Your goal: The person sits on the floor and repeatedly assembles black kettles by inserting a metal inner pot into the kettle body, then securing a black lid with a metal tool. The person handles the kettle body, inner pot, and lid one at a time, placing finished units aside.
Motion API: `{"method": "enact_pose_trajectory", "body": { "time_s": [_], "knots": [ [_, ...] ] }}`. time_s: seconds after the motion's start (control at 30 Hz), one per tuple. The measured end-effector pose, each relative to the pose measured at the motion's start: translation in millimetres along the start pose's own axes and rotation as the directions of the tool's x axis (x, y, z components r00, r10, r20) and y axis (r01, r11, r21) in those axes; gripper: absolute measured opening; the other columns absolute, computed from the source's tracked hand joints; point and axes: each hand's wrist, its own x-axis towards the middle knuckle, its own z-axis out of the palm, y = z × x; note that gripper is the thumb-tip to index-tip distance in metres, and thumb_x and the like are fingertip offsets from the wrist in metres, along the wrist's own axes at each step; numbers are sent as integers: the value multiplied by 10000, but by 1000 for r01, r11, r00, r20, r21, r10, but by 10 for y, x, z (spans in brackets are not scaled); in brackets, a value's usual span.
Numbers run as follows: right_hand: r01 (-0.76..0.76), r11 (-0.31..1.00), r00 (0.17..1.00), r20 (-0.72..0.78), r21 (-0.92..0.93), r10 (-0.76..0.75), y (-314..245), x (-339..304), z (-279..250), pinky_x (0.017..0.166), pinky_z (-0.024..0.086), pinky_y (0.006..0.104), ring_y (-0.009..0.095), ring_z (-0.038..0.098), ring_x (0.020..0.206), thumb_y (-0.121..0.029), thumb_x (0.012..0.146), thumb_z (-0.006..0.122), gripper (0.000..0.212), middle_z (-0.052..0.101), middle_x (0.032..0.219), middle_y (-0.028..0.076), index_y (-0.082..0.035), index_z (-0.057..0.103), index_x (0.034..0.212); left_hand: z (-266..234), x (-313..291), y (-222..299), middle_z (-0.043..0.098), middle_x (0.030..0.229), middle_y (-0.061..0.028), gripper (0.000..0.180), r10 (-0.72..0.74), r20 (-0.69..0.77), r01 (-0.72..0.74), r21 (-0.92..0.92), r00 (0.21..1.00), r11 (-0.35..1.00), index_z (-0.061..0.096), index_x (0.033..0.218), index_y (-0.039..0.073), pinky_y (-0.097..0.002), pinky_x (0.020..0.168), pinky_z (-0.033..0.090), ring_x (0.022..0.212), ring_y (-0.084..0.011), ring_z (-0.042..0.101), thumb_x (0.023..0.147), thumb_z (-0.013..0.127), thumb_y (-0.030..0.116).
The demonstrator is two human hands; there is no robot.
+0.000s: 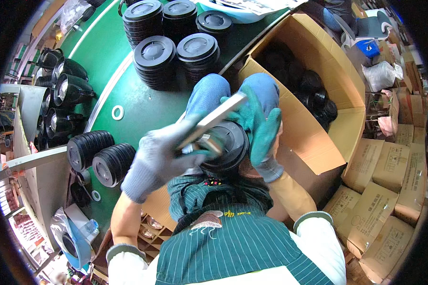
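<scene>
Yellow lettering on green apron; dark print on cartons.

The camera sits on the person's head, left of centre, staring steeply down through a wide fisheye lens. The left hand and right hand are close below; the view's top reaches ahead past the knees, edges bending at the rim.

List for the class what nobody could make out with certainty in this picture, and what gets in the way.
All in the head view:
- Exact shape of the pale bar at the left hand: blurred.
- Full rim of the black lid at the lap: partly covered by bar and hands.
- Count of black items in the open carton: shadow and overlap.
- Inside of the blue basin: covered by papers.
</scene>
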Motion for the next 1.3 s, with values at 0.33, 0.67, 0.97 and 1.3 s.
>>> {"method": "enact_pose_trajectory", "body": {
  "time_s": [0.33,0.67,0.97,1.3],
  "knots": [
    [-10,995,855,517,103,-44,-3,825,-192,770,602,282,153,733,857,-307,1090,527,509,717,859,59,-4,492,1497,681,210,979,321,1615,-281,983,-22,32,-1,587,999,810,341,1597,13,-722,1199,162,1536,-434,253,903,626,650],
    [-255,960,709,698,114,106,197,687,-592,1093,512,479,233,656,1148,-289,1113,477,579,600,1322,109,-23,324,1603,714,-111,757,282,1649,-281,1022,76,-144,-20,353,987,935,304,1604,-25,-713,1204,128,1545,-497,223,891,630,631],
    [272,939,787,610,-210,-91,-455,-179,-63,1146,391,587,231,581,762,-490,990,585,556,563,553,10,-72,715,648,149,456,-613,519,1471,-283,533,132,-144,-164,-241,981,957,499,1465,-55,-450,1201,337,1394,-433,487,1041,389,248],
    [893,238,295,897,-381,331,-193,-323,964,709,514,388,209,558,535,-377,909,649,368,558,544,30,-107,632,660,825,1581,-457,735,1126,-156,379,476,151,-423,-284,866,860,751,1165,115,-447,1036,473,1167,-333,642,1031,518,382]
  ]
}}
